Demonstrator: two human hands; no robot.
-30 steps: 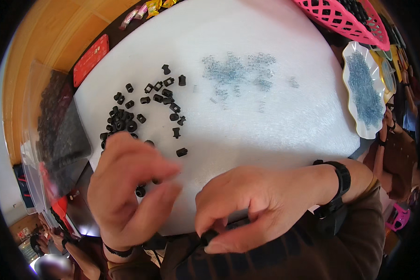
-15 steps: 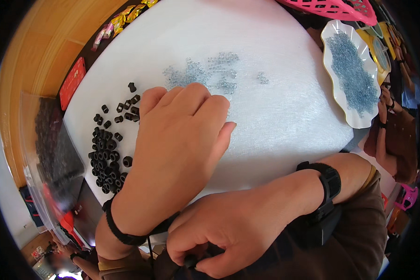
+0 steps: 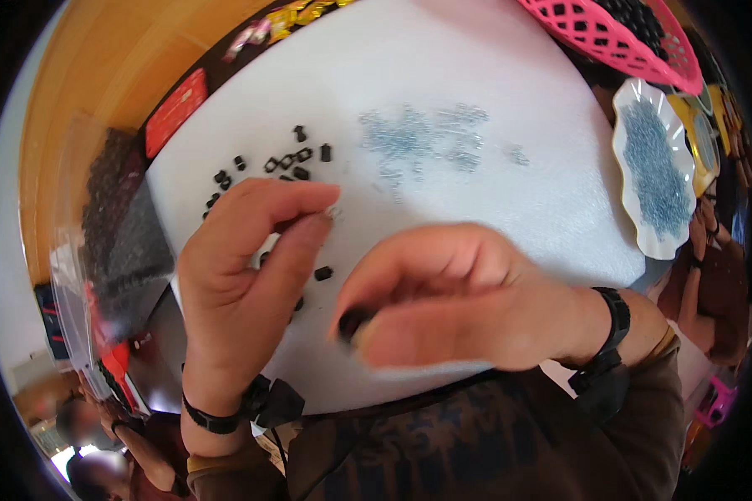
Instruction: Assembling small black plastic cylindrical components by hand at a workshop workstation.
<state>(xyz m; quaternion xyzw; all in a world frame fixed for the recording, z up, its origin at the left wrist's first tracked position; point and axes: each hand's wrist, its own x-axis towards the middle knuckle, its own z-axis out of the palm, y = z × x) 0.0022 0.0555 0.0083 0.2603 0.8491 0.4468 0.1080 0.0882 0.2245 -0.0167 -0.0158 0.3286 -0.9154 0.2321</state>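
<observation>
My left hand (image 3: 246, 259) is over the left part of the white work surface, thumb and forefinger pinched on a tiny silvery spring (image 3: 334, 213). To its right, my right hand (image 3: 468, 301), slightly blurred, grips a small black plastic part (image 3: 353, 323) resembling a cord-lock piece. Similar black parts (image 3: 287, 161) lie scattered beyond my left hand, which covers much of their pile. Tiny silvery springs (image 3: 405, 134) are spread loosely over the far middle of the white surface (image 3: 543, 225).
At the right, a scalloped white dish (image 3: 631, 179) holds a heap of springs. A pink basket (image 3: 602, 50) with black parts stands at the far right. A clear plastic bag of dark pieces (image 3: 125, 234), a red packet (image 3: 175, 113) and wrapped sweets (image 3: 280, 23) line the left edge. Other people work nearby.
My left hand has drawn back from the springs toward me, now pinching one. My right hand has risen from near my body to over the surface, still holding the black part. The view has shifted.
</observation>
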